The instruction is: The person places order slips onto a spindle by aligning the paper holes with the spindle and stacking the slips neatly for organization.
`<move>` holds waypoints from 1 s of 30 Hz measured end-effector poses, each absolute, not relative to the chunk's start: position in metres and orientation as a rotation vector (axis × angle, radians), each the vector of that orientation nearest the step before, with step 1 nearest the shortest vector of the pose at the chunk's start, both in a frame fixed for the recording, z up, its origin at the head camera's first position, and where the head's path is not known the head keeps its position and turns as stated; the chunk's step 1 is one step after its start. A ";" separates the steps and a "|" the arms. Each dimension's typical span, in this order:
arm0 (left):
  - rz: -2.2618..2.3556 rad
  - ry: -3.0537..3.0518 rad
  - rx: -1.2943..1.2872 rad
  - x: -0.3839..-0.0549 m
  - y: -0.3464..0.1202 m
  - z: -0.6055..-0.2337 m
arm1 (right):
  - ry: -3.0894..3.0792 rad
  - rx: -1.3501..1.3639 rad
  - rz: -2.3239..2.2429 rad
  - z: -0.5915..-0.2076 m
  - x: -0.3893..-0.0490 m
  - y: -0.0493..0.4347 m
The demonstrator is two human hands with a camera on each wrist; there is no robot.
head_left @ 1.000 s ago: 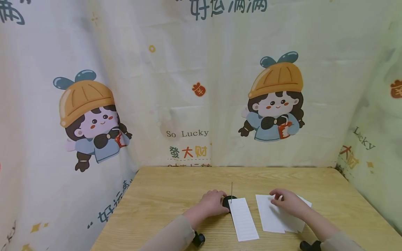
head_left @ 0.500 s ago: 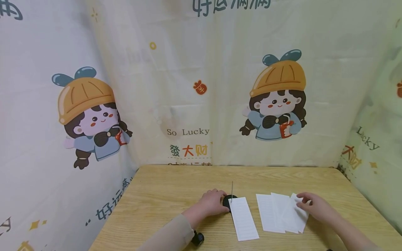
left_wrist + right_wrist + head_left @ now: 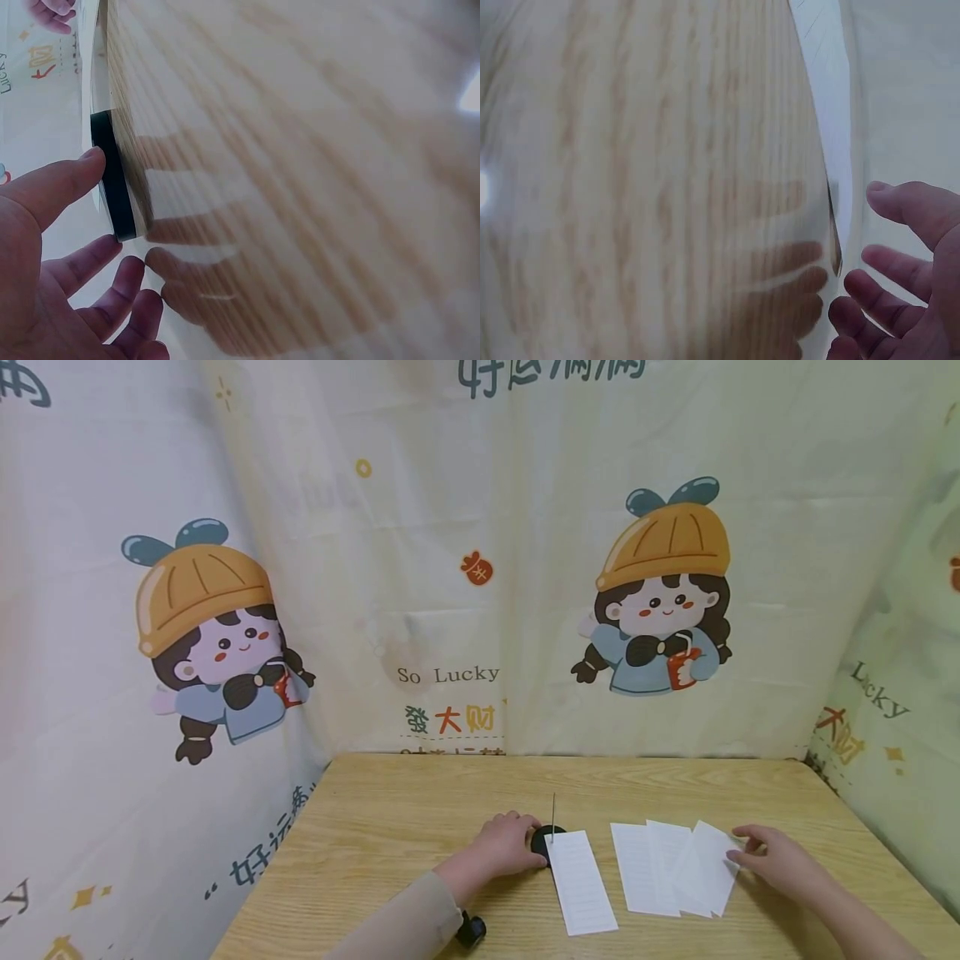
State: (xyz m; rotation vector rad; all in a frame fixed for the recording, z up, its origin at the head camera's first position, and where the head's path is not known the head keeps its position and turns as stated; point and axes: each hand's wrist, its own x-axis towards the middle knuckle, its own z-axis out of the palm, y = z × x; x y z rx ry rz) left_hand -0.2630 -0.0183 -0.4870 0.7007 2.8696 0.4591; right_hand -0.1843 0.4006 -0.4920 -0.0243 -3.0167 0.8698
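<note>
My left hand (image 3: 510, 845) grips the round black base (image 3: 116, 180) of a receipt spike (image 3: 553, 814), thumb on one side and forefinger on the other. The thin metal pin stands upright. A lined white paper slip (image 3: 583, 885) lies with its top left corner over the base at the pin's foot. Farther right, several white slips (image 3: 637, 870) lie fanned and overlapping. My right hand (image 3: 780, 860) hovers at the right edge of the fan's last slip (image 3: 708, 868), thumb and fingers spread apart. In the right wrist view, nothing is between its fingers (image 3: 900, 270).
The wooden table (image 3: 390, 827) has a glossy surface that mirrors the hands. A cloth backdrop (image 3: 420, 568) with printed cartoon figures hangs behind and at both sides. A small black device (image 3: 471, 931) sits at the left wrist.
My right hand has moved right across the fanned slips to their right edge, uncovering them. The rightmost slip now lies tilted over its neighbour. My left hand stays on the spike's base.
</note>
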 end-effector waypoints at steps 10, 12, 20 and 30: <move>0.463 2.863 0.688 -0.263 -0.018 -0.487 | -3.104 -0.015 0.760 -0.498 -0.190 0.406; 0.462 2.863 0.690 -0.263 -0.018 -0.487 | -3.097 -0.004 0.732 -0.500 -0.190 0.406; 0.437 2.867 0.691 -0.262 -0.017 -0.489 | -3.079 0.011 0.676 -0.505 -0.193 0.406; 0.432 2.872 0.696 -0.262 -0.017 -0.487 | -3.093 0.003 0.774 -0.504 -0.199 0.406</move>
